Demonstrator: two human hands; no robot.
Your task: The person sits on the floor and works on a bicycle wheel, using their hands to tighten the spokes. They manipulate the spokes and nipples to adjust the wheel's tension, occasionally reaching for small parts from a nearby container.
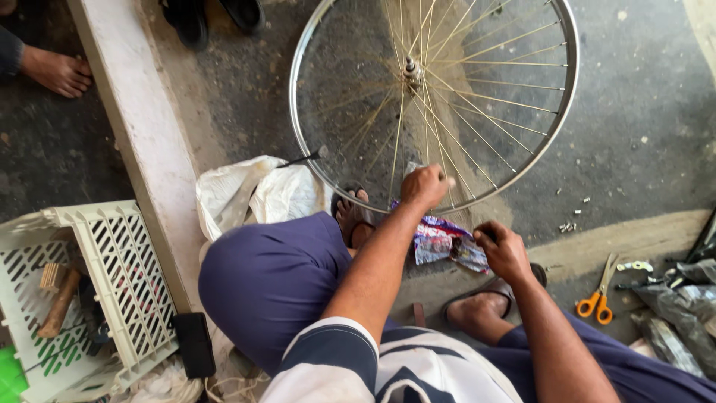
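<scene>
A spoked bicycle wheel rim (313, 160) lies flat on the dark ground in front of me, its hub (411, 71) near the top. My left hand (425, 185) is closed on the near edge of the rim, gripping around the spokes there. My right hand (503, 250) is closed with fingers curled over a colourful plastic packet (440, 242) lying between my feet; what it pinches is too small to tell. My feet in sandals (352, 215) rest by the rim.
Orange-handled scissors (599, 298) lie at the right, with dark plastic bags (682, 310) beyond. A white slatted crate (112, 276) holding a wooden-handled tool stands at the left. A pale concrete ledge (142, 127), white sack (253, 190), small metal bits (570, 224) and another person's bare foot (56, 71) are around.
</scene>
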